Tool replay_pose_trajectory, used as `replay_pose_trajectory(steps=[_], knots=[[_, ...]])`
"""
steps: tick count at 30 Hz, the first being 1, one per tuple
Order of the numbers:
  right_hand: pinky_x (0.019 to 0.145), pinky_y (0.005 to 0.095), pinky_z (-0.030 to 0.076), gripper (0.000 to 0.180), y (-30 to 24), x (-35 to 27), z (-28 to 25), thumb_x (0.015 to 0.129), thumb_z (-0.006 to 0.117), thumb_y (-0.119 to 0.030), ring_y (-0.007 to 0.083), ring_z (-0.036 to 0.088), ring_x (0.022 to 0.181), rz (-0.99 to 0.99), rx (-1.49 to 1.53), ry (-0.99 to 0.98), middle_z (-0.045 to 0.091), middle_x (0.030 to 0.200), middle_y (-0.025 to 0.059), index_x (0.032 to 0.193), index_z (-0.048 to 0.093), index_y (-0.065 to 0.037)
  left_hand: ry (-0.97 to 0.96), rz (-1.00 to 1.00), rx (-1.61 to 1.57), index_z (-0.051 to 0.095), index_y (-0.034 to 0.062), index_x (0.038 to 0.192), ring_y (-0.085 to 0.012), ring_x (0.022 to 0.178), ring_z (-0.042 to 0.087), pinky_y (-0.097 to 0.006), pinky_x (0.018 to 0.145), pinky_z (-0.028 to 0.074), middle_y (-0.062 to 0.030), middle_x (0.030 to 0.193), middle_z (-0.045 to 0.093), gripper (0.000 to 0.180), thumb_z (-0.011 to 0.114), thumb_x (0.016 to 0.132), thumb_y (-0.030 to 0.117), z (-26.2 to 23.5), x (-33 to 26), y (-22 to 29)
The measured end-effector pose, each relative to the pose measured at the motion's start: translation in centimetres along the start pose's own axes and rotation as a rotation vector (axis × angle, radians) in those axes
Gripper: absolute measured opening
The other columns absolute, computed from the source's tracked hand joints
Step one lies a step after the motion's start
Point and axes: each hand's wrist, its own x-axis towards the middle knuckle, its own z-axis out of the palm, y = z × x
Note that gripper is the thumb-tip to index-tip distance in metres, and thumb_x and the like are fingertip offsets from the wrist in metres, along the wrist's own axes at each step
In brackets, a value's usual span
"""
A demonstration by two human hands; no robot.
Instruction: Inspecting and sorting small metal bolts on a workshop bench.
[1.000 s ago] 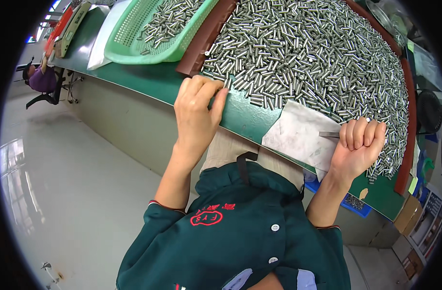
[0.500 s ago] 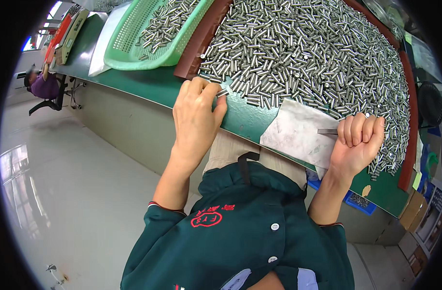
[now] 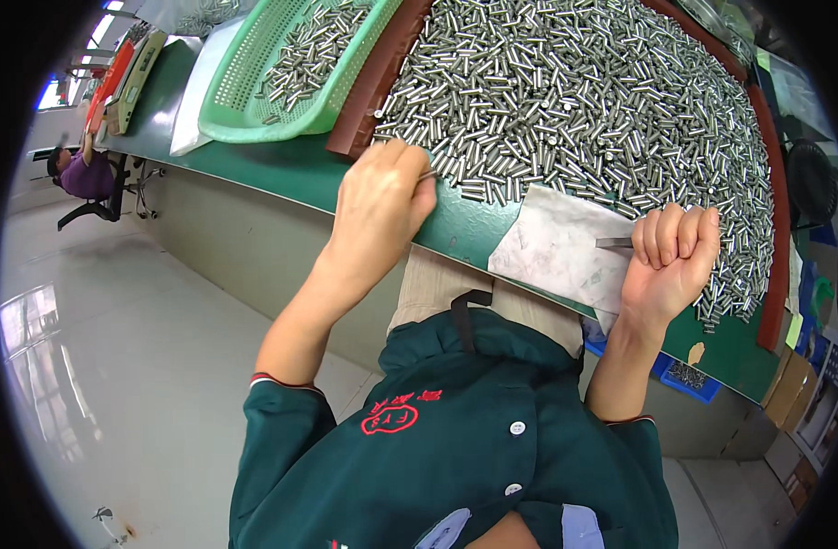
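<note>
My left hand is closed in a pinch at the near left edge of a heap of short shiny metal pins. A bit of a metal pin shows between thumb and forefinger; the curled fingers hide the rest. On the right, my right hand is wrapped in a fist around a flat grey metal strip, whose end sticks out to the left. Beneath that strip lies a smudged white cloth, draped over the table's front edge.
Dark red rails border the heap on the green table. A green perforated basket with more pins stands at the left. Below the right edge is a blue bin. A person in purple sits far left.
My left hand has turned, its fingers curling further over the pin, and its forearm has swung outward to the left. My right hand keeps its grip on the strip, almost unmoved.
</note>
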Motion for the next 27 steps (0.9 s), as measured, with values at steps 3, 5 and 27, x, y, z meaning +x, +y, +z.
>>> replay_pose_trajectory(steps=[3, 5, 27], knots=[[0.036, 0.0223, 0.015, 0.039, 0.1, -0.1, 0.0, 0.092, 0.029, -0.024, 0.0066, 0.015, 0.038, 0.006, 0.010, 0.010, 0.023, 0.045, -0.0016, 0.055, 0.025, -0.012, -0.026, -0.451, -0.731, 0.051, -0.0024, 0.078, -0.0121, 0.060, 0.057, -0.024, 0.052, 0.045, -0.0071, 0.068, 0.059, 0.009, 0.058, 0.071, -0.002, 0.6, -1.0, 0.7], [0.036, 0.0223, 0.015, 0.039, 0.2, 0.0, 0.1, 0.092, 0.029, -0.024, 0.0067, 0.015, 0.038, 0.004, 0.015, 0.015, 0.023, 0.044, -0.0016, 0.055, 0.025, -0.012, -0.022, -0.604, -1.033, 0.053, -0.0026, 0.085, -0.0084, 0.066, 0.057, -0.021, 0.057, 0.046, -0.0066, 0.073, 0.060, 0.010, 0.057, 0.076, -0.001, 1.2, -1.5, 0.6], [0.036, 0.0214, 0.015, 0.038, 0.1, -0.1, 0.1, 0.092, 0.029, -0.024, 0.0059, 0.014, 0.039, 0.008, 0.021, -0.004, 0.023, 0.045, -0.0030, 0.056, 0.026, -0.013, 0.054, -0.701, -1.332, 0.053, -0.0039, 0.096, -0.0109, 0.067, 0.057, -0.022, 0.063, 0.046, -0.0106, 0.082, 0.060, 0.019, 0.046, 0.086, 0.011, 0.7, -3.3, -0.1]])
